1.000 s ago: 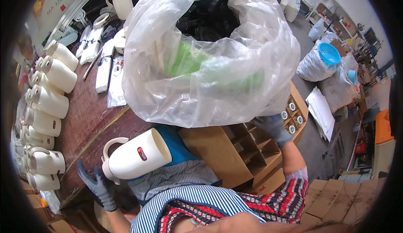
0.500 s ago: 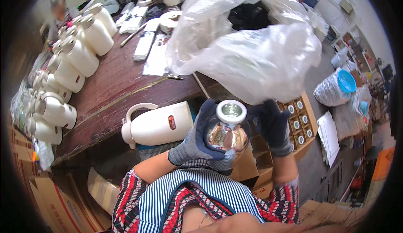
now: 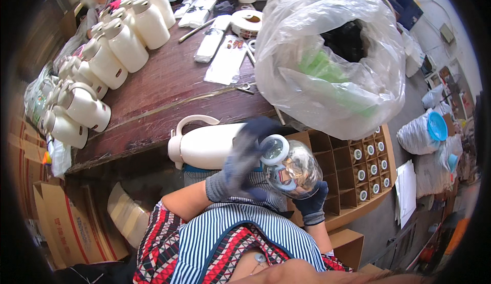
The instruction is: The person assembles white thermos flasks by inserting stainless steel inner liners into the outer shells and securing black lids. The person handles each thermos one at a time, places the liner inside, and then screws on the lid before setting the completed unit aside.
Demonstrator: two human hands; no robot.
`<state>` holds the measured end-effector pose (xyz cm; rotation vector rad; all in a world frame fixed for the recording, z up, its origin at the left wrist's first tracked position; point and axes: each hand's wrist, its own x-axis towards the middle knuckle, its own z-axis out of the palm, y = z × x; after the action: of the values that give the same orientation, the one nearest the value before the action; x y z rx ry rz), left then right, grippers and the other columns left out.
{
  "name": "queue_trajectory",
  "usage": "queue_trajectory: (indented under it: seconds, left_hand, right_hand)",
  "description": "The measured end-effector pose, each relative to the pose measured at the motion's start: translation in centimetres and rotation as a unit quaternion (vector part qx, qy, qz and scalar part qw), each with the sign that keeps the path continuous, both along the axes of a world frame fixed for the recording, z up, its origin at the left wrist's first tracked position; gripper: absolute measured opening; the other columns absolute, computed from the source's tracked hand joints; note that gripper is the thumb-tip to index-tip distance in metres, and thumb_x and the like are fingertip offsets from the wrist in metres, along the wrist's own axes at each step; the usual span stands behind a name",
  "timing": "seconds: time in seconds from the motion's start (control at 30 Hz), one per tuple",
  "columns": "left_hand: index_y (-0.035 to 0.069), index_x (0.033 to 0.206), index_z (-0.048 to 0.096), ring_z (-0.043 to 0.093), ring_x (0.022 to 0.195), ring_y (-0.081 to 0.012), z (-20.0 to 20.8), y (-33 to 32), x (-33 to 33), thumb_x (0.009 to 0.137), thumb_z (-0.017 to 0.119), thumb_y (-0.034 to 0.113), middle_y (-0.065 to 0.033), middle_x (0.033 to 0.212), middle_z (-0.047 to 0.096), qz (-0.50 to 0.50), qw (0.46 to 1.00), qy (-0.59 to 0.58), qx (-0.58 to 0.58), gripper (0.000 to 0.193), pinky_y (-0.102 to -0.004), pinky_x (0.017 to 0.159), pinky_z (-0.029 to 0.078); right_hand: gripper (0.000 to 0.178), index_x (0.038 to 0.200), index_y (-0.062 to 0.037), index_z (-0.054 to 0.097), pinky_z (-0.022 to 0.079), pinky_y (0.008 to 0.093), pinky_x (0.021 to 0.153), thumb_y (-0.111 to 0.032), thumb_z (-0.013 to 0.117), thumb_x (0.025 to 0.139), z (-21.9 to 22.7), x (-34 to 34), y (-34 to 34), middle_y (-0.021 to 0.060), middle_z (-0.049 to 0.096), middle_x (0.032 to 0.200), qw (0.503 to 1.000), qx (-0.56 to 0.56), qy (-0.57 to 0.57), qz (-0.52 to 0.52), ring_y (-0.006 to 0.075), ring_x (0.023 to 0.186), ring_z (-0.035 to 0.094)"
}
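Note:
A silvered glass vacuum flask liner (image 3: 299, 169) with a white-rimmed mouth is held at a tilt in front of my apron. My right hand (image 3: 313, 203), in a dark grey-and-navy glove, grips its lower end from beneath. My left hand (image 3: 236, 158), gloved alike and blurred by motion, is beside the mouth with fingers and thumb apart and nothing between them. Just behind that hand a cream vacuum jug (image 3: 204, 146) lies on its side at the table edge, handle up and lid end to the left; its right end is hidden by the glove.
Several cream jugs (image 3: 120, 43) stand along the left of the dark wooden table (image 3: 153, 87). A large clear plastic bag (image 3: 286, 74) fills its right end. Below it sits a divided carton (image 3: 332, 182) with several liners in its cells. Label rolls (image 3: 247, 23) lie farther back. A person (image 3: 97, 0) is beyond the jugs.
The liner has tipped from upright and shifted right and down. My left hand has let go of it; my right hand, formerly beside it, now supports its lower end. The view has shifted too.

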<state>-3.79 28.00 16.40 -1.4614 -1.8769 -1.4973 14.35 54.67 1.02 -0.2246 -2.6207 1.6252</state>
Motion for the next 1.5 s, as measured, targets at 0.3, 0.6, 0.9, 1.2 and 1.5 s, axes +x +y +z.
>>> queue_trajectory:
  seconds: [0.3, 0.6, 0.9, 1.2, 1.5]
  left_hand:
    - [0.004, 0.154, 0.044, 0.040, 0.146, -0.0388, -3.9, -11.1, -9.4, 0.093, 0.072, 0.026, -0.0199, 0.153, 0.049, 0.364, 0.922, -0.021, -0.126, 0.070, -0.0508, 0.117, 0.036]
    - [0.012, 0.139, 0.064, 0.061, 0.123, -0.0342, -9.8, -19.1, -4.2, 0.095, 0.068, 0.024, -0.0155, 0.134, 0.066, 0.346, 0.853, -0.264, -0.289, 0.046, -0.0439, 0.106, 0.048]
    - [-0.002, 0.138, 0.062, 0.064, 0.118, -0.0192, -8.6, -17.5, -0.9, 0.096, 0.072, 0.012, -0.0103, 0.131, 0.069, 0.280, 0.805, -0.523, 0.024, 0.045, -0.0333, 0.100, 0.053]
    - [0.000, 0.136, 0.064, 0.065, 0.116, -0.0200, -3.5, -12.8, -3.2, 0.097, 0.073, 0.023, -0.0122, 0.128, 0.069, 0.197, 0.807, -0.557, -0.007, 0.045, -0.0332, 0.103, 0.052]
    - [0.002, 0.146, 0.054, 0.060, 0.122, -0.0207, -3.5, -11.2, -3.9, 0.096, 0.074, 0.024, -0.0115, 0.135, 0.064, 0.166, 0.783, -0.599, -0.024, 0.058, -0.0348, 0.108, 0.048]
  right_hand:
    - [0.071, 0.153, -0.0019, 0.041, 0.048, 0.0469, 0.110, -0.022, 0.071, 0.092, -10.1, -0.1, 10.0, 0.0194, 0.051, 0.151, 0.986, -0.154, -0.055, -0.033, 0.0325, 0.136, 0.053]
    - [0.070, 0.151, 0.0006, 0.042, 0.040, 0.0382, 0.113, -0.015, 0.071, 0.089, -4.0, -9.1, 5.8, 0.0170, 0.042, 0.156, 0.905, -0.424, -0.003, -0.025, 0.0277, 0.139, 0.046]
    - [0.101, 0.162, 0.0029, 0.020, 0.031, 0.0405, 0.123, -0.024, 0.083, 0.087, 0.8, -12.7, 3.7, 0.0192, 0.036, 0.161, 0.930, -0.301, -0.144, 0.150, 0.0277, 0.148, 0.037]
    - [0.108, 0.159, -0.0066, 0.031, 0.031, 0.0446, 0.124, -0.030, 0.094, 0.074, 2.1, -13.8, 0.3, 0.0137, 0.041, 0.159, 0.924, -0.293, -0.125, 0.210, 0.0285, 0.147, 0.040]
    - [0.114, 0.156, -0.0059, 0.039, 0.039, 0.0434, 0.118, -0.030, 0.099, 0.062, 2.0, -12.6, 0.2, 0.0140, 0.051, 0.153, 0.926, -0.299, -0.153, 0.174, 0.0280, 0.140, 0.049]
